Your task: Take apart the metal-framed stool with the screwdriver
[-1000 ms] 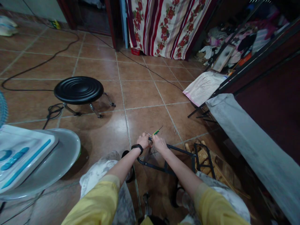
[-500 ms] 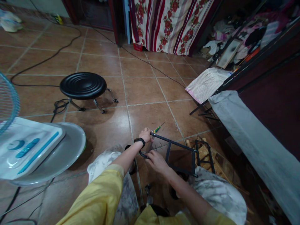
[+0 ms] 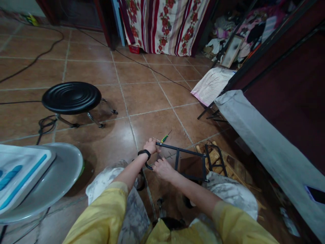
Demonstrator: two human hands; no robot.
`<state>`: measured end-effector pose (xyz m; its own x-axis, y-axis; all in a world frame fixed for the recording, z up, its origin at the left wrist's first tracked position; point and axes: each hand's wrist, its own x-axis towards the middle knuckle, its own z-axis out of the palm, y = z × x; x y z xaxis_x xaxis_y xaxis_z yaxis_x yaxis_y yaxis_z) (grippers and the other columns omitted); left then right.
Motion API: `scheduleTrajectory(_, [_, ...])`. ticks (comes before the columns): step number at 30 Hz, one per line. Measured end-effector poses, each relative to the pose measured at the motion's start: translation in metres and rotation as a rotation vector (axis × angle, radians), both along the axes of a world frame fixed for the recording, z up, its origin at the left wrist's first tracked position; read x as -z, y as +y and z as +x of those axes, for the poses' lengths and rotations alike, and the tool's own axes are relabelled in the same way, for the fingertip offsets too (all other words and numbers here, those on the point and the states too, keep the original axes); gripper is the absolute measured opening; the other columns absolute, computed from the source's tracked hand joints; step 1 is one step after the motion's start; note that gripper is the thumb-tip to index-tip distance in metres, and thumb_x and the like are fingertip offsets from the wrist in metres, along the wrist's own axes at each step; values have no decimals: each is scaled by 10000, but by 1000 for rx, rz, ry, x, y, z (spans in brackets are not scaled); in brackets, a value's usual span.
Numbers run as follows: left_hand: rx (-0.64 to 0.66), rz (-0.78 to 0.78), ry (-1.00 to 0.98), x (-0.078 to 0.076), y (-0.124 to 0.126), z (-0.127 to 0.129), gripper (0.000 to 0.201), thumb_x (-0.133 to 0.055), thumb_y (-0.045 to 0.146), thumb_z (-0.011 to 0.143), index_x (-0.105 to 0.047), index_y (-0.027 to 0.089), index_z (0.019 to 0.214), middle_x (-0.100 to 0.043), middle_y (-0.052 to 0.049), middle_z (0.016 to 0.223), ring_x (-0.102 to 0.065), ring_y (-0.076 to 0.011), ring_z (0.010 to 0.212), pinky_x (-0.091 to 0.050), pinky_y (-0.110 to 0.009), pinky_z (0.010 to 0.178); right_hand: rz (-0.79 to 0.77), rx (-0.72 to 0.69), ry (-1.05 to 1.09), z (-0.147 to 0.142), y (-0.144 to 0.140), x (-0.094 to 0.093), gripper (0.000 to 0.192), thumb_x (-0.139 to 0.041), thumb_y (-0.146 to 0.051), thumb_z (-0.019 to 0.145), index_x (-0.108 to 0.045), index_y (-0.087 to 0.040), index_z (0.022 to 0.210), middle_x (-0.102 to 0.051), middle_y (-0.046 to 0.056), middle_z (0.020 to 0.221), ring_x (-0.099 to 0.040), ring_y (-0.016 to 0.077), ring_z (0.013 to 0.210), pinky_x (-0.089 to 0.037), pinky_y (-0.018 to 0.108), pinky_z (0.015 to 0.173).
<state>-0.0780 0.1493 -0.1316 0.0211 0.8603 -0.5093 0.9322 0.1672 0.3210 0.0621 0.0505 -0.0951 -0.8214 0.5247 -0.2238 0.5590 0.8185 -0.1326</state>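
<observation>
Tiled floor [image 3: 152,98]: glazed brown ceramic squares with pale grout lines, glossy enough to throw back the light. All the work sits on it, low, between the person's knees.

Grey cloth-covered cot [image 3: 256,135] along the right side, matte fabric, straight edge. Floral striped curtain [image 3: 162,23] at the far end, soft and hanging in folds. White fan base [image 3: 50,176] at near left, smooth moulded plastic, rounded rim. Black round stool [image 3: 71,97] beyond it: ribbed concentric top, thin chrome legs.

Black metal frame [image 3: 189,154]: thin painted bar stock, welded into a rectangle with cross bars and a rounded loop at the near-left corner. It lies on the floor just ahead of the knees, its right end over some pale wooden slats [image 3: 223,166].

Left hand [image 3: 150,146], with a black wristband, is closed around the frame's far-left corner. Right hand [image 3: 162,168] is curled over the near bar beside the loop; I cannot see whether anything small is pinched in it.

Green-handled screwdriver [image 3: 165,137]: slim steel shaft, lying on the tile just beyond the left hand, untouched.

Progress, my judgement: the frame is steadied by both hands, the tool is not in use, and I see no fastener seated. The work looks mid-way at best.
</observation>
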Motion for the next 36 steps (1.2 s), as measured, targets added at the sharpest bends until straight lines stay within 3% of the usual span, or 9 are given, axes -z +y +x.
scheduleTrajectory(3, [-13, -6, 12, 1, 1, -1, 614, -697, 557, 613, -481, 266, 1109, -409, -71, 1237, -476, -284, 1116, -429, -335, 841, 20, 11, 0, -4, 2, 5, 220, -400, -229, 893, -603, -165, 950, -627, 89, 901, -522, 218, 890, -354, 417, 870])
scheduleTrajectory(9, [3, 21, 26, 2, 1, 0, 595, -671, 581, 632, -482, 258, 1094, -420, -71, 1225, -492, -275, 1094, -427, -326, 835, -44, 175, -7, -7, -3, 11, 302, -354, -306, 922, -613, -150, 939, -644, 113, 946, -545, 219, 900, -344, 416, 878])
scheduleTrajectory(14, [32, 15, 31, 0, 1, -1, 579, -654, 575, 651, -482, 247, 1096, -426, -85, 1221, -505, -284, 1084, -435, -330, 824, -65, 305, 49, -1, -11, 5, 392, -340, -464, 932, -586, -161, 965, -642, 97, 956, -546, 226, 940, -337, 421, 900])
scheduleTrajectory(18, [40, 29, 23, 0, 2, 0, 633, -655, 540, 660, -450, 259, 1189, -411, -97, 1268, -499, -287, 1108, -431, -337, 860, -52, 476, 167, 45, -14, -9, 344, -361, -465, 932, -546, -190, 1021, -616, 70, 1005, -525, 203, 1004, -357, 354, 880])
scheduleTrajectory(23, [31, 108, 105, -1, -5, 3, 766, -617, 503, 697, -295, 308, 1364, -176, -119, 1492, -298, -366, 1293, -385, -503, 928, -66, 732, 78, 142, -24, -8, 303, -450, -346, 901, -517, -175, 1142, -552, 102, 1131, -479, 217, 1087, -343, 347, 909])
scheduleTrajectory(25, [91, 210, 192, -2, -9, 4, 758, -618, 408, 713, -288, 283, 1383, -160, -122, 1507, -194, -385, 1338, -324, -571, 962, -177, 694, 20, 170, -33, 3, 357, -504, -363, 866, -517, -174, 1168, -547, 108, 1155, -474, 237, 1110, -339, 365, 921])
scheduleTrajectory(28, [175, 337, 289, -6, -19, 10, 663, -570, 287, 751, -348, 214, 1371, -207, -149, 1493, -170, -399, 1348, -223, -631, 1004, -278, 624, -29, 188, -43, 22, 289, -488, -219, 855, -548, -169, 1133, -589, 101, 1103, -520, 231, 1063, -362, 355, 893])
scheduleTrajectory(32, [376, 536, 267, -16, -34, 36, 592, -410, 62, 770, -414, 204, 1344, -255, -114, 1487, -130, -331, 1382, -107, -580, 1086, -271, 576, 60, 181, -42, 34, 287, -425, -92, 842, -579, -166, 1073, -631, 82, 1039, -567, 200, 989, -400, 309, 842])
scheduleTrajectory(36, [455, 541, 0, -18, -45, 77, 507, -387, 78, 792, -481, 154, 1285, -365, -141, 1409, -324, -268, 1320, -259, -436, 1094, -262, 492, 184, 156, -35, 36, 260, -425, -150, 873, -585, -168, 1077, -638, 82, 1052, -565, 193, 1007, -410, 304, 865])
